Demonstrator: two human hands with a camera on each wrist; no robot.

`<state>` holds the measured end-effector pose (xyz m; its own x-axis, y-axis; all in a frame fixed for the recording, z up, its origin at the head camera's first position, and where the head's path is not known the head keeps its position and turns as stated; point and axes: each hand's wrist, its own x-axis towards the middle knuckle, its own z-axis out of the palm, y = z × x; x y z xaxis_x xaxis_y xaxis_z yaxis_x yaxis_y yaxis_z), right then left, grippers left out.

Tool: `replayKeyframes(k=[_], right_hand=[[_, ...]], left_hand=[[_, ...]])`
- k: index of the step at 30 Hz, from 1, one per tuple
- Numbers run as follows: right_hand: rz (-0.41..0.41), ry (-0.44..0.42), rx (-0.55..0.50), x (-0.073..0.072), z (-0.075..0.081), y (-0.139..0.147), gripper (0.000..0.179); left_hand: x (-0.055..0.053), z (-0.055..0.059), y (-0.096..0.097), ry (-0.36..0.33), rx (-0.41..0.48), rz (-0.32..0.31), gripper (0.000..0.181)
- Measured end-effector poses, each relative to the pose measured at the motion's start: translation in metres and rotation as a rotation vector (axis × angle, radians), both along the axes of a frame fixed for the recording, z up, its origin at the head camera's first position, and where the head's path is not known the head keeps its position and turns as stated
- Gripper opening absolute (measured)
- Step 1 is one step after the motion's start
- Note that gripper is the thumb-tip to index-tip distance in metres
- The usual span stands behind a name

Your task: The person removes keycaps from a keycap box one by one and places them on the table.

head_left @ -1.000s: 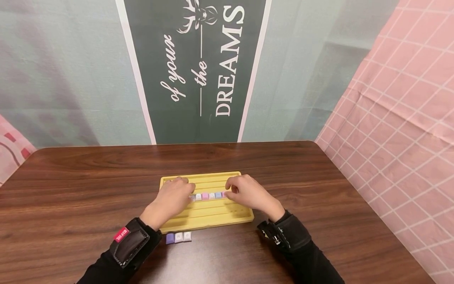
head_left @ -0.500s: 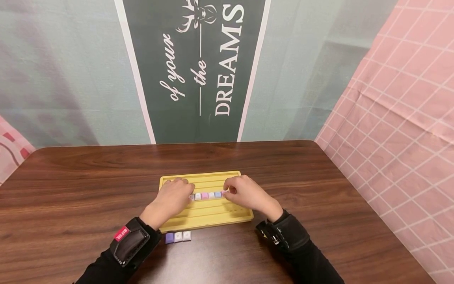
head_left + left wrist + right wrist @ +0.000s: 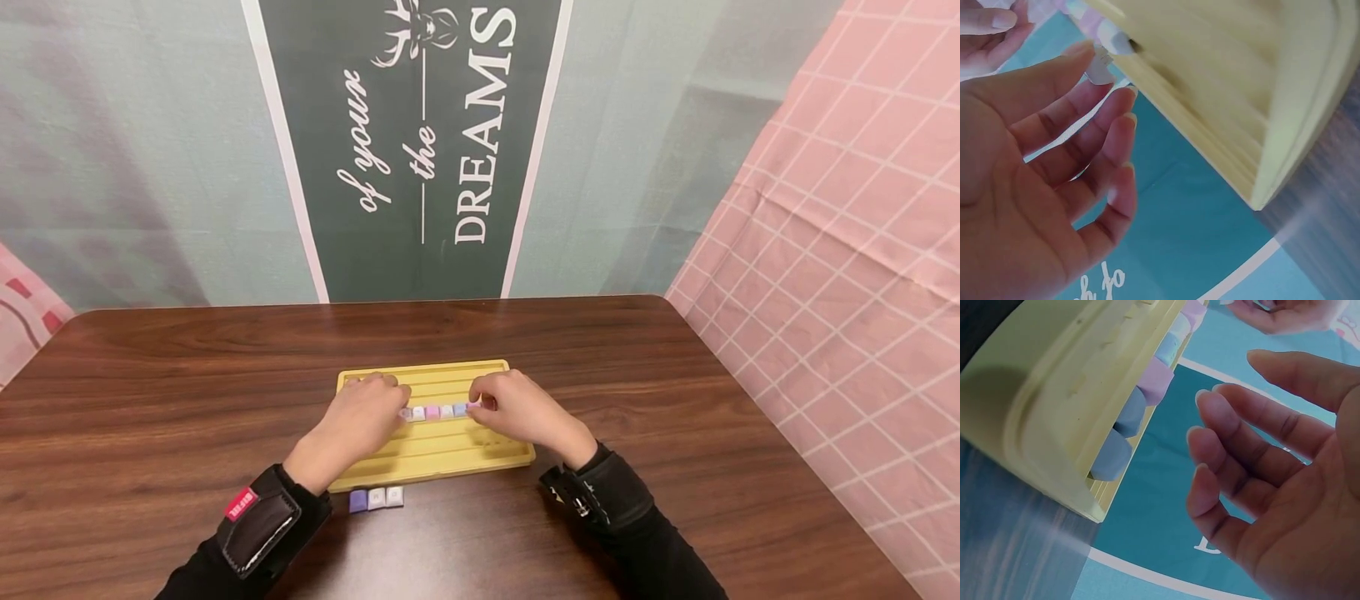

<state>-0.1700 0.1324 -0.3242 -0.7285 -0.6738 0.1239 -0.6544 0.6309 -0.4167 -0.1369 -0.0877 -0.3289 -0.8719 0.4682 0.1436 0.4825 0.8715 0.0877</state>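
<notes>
A yellow ridged tray (image 3: pixel 457 462) lies on the table, with a row of pastel keycaps (image 3: pixel 432 412) standing in a middle groove. My left hand (image 3: pixel 365 417) is over the tray's left part. In the left wrist view its thumb and index finger pinch a small whitish keycap (image 3: pixel 1100 70) at the left end of the row. At the row's other end is my right hand (image 3: pixel 521 407), fingers loosely bent, beside a pink keycap (image 3: pixel 1155 381). The right wrist view shows nothing between that thumb and fingers. Two grey-blue keycaps (image 3: pixel 1112 454) sit farther along the groove there.
Three loose keycaps, one purple (image 3: pixel 358 501) and two white (image 3: pixel 386 497), lie on the brown wooden table (image 3: pixel 187 400) in front of the tray. A printed cloth (image 3: pixel 420 167) hangs behind the table, and a pink checked cloth (image 3: pixel 847 250) is at the right.
My right hand has shifted slightly left along the row. The left wrist has moved a little left and down, its fingers staying by the row's left end.
</notes>
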Motion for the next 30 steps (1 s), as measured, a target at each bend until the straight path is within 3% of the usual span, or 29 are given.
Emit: replayKeyframes(k=[4,19,30], right_hand=[[0.018,0.011,-0.003,0.001,0.001,-0.002,0.004],[0.097,0.007,0.03,0.009,0.003,-0.009,0.004],[0.143,0.018,0.075,0.015,0.004,-0.014,0.006]], left_hand=[[0.005,0.003,0.0,0.031,0.006,-0.017,0.012],[0.033,0.015,0.005,0.046,0.002,-0.06,0.018],[0.05,0.012,0.009,0.074,-0.034,-0.103,0.019]])
